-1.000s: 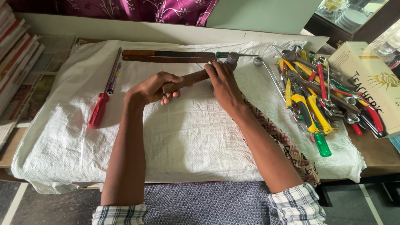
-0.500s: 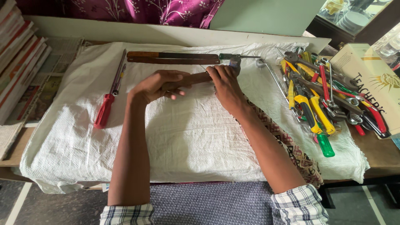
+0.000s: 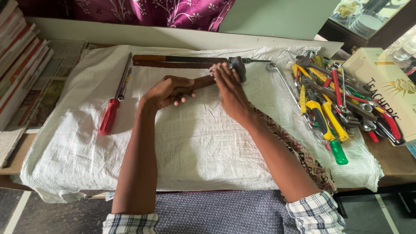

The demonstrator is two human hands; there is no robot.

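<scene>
A hammer with a brown wooden handle [image 3: 203,82] and a dark metal head [image 3: 239,68] lies near the far middle of the white woven sheet [image 3: 195,143]. My left hand [image 3: 167,91] is wrapped around the near end of its handle. My right hand [image 3: 229,89] rests over the handle just below the head, fingers touching the metal. Directly behind the hammer lies a long dark tool with a brown handle [image 3: 177,61].
A red-handled screwdriver [image 3: 113,104] lies at the left of the sheet. A heap of pliers, spanners and screwdrivers [image 3: 333,99] fills the right side, beside a cream cardboard box [image 3: 385,82]. Stacked books [image 3: 19,73] stand at the left edge. A long spanner [image 3: 281,78] lies right of the hammer.
Both hands stay on the hammer, which has shifted slightly toward the long tool behind it. My right hand has slid up closer to the metal head.
</scene>
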